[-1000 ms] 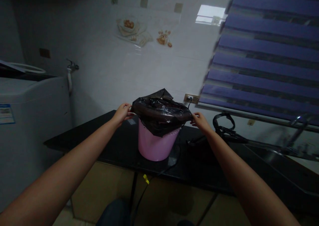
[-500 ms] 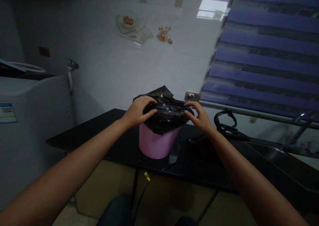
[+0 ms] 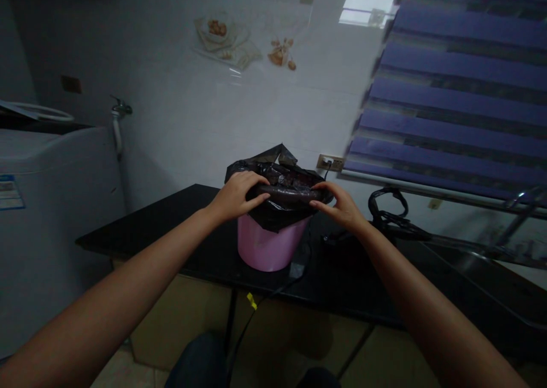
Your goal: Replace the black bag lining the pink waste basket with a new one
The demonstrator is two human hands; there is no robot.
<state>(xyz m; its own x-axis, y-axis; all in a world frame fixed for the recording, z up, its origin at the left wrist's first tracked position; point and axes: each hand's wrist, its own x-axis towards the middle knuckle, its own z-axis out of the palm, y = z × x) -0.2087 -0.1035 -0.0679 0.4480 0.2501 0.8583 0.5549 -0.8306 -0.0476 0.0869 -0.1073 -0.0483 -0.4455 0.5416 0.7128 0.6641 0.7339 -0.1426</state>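
Observation:
A small pink bin (image 3: 267, 246) stands on a black counter (image 3: 179, 228), lined with a black plastic bag (image 3: 282, 180) that folds over its rim. My left hand (image 3: 237, 194) lies on the near left part of the rim, fingers curled over the bag's edge. On the near right part of the rim sits my right hand (image 3: 337, 203), its fingers bent and pressing on the bag. Both forearms reach in from the bottom corners.
A white washing machine (image 3: 51, 217) stands at the left with a tap (image 3: 117, 111) beside it. Black cables (image 3: 387, 214) lie on the counter to the right, near a wall socket (image 3: 329, 163). A purple blind (image 3: 457, 86) hangs at the right; a sink (image 3: 491, 274) sits below it.
My hands moved from the outer sides of the bin's rim inward onto its near edge and closed over the bag. The bin has not moved.

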